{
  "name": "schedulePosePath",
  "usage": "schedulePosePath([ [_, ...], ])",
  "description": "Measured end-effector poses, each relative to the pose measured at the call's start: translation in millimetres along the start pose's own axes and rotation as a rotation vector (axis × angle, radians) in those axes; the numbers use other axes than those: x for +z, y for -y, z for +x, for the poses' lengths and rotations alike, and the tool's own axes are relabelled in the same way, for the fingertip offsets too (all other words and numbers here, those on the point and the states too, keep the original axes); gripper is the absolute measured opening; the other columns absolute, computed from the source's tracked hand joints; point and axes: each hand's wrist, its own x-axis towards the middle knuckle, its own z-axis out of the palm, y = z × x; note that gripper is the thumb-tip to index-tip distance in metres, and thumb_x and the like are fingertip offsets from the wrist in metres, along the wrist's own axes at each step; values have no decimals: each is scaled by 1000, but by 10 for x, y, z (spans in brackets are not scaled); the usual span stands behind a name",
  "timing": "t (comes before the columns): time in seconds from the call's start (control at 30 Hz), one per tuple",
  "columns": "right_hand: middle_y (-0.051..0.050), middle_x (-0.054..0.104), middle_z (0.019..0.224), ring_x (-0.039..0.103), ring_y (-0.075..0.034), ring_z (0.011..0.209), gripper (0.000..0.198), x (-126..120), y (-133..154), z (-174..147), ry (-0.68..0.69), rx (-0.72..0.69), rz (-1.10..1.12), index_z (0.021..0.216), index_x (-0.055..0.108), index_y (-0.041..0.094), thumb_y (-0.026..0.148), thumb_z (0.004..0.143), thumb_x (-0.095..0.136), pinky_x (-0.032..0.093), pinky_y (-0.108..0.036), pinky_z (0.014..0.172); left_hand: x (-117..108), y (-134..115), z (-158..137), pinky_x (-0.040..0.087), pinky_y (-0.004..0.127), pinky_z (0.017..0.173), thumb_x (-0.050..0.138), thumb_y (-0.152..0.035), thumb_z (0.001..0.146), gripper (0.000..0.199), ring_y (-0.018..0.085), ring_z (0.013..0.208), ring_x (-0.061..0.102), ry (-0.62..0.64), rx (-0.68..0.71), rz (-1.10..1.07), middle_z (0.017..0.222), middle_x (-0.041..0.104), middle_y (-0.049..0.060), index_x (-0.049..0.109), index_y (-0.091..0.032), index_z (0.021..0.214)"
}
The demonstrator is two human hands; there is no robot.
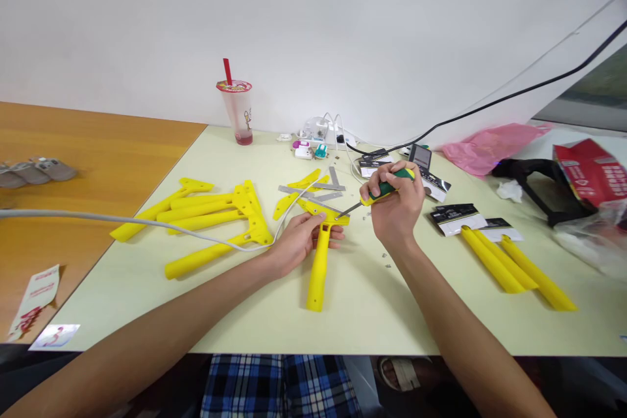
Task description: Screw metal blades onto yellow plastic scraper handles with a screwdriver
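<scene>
Screwdriver [379, 192] and right hand [402, 204] met at the centre-right of my head view, the fingers curled round the green and yellow handle, the shaft slanting down to the left; I judged that hold meant for both aiming and turning the tip. The tip reached the head of a yellow scraper [318, 268], which lay mid-table [274, 323] with its handle toward the near edge. I saw the left hand [296, 240] pinching that head from the left, thumb above and fingers passing beneath, probably so it would not twist. More scrapers [252, 215] lay bunched to the left, flat metal strips [296, 192] just beyond, yellow handles [492, 261] to the right, all seemingly spread for easy reach. I could not tell whether the tip sat in a screw; the scraper hid part of the left fingers, and black-and-white cards [455, 217] covered the handles' far ends. Small metal bits [386, 256] were too tiny to identify, and the right edge cut off a clear plastic bag [595, 235].
</scene>
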Motion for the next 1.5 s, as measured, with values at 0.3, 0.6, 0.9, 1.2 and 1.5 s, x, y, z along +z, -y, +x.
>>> schedulePosePath([
  [0.3, 6, 49, 76, 45, -11, 57, 24, -32, 19, -26, -2, -12, 21, 87, 51, 26, 21, 78, 73, 44, -26, 50, -4, -12, -21, 68, 30, 75, 70, -17, 104, 10, 20, 88, 80, 0, 3, 76, 104, 83, 20, 76, -8, 105],
  [0.6, 6, 47, 76, 44, -10, 57, 26, 11, 58, -72, 16, 5, 30, 88, 48, 26, 23, 79, 72, 44, -26, 50, 8, -8, -50, 62, 26, 60, 85, -21, 93, 16, 16, 73, 72, 9, 41, 110, 89, 78, 10, 74, -11, 98],
  [0.9, 5, 45, 81, 44, -10, 60, 29, -57, 144, -31, -43, 45, 79, 88, 48, 26, 25, 76, 74, 44, -25, 52, 22, -36, -78, 59, 27, 61, 83, -24, 93, 17, 14, 69, 68, 9, 34, 126, 85, 75, 9, 73, -11, 94],
  [1.2, 8, 45, 73, 24, -4, 47, 32, -242, 176, 147, 4, 266, -75, 83, 55, 24, 29, 74, 85, 20, -19, 36, -3, -33, -67, 58, 27, 66, 86, -29, 91, 23, 14, 71, 67, 46, 45, 123, 88, 77, 11, 72, -11, 94],
  [1.5, -4, 80, 108, 61, -15, 73, 25, -238, 63, 22, 625, 291, -765, 101, 81, 25, 48, 92, 81, 47, -30, 60, -40, -12, -38, 59, 27, 66, 90, -33, 88, 30, 15, 73, 69, 92, 53, 102, 91, 77, 10, 71, -13, 100],
])
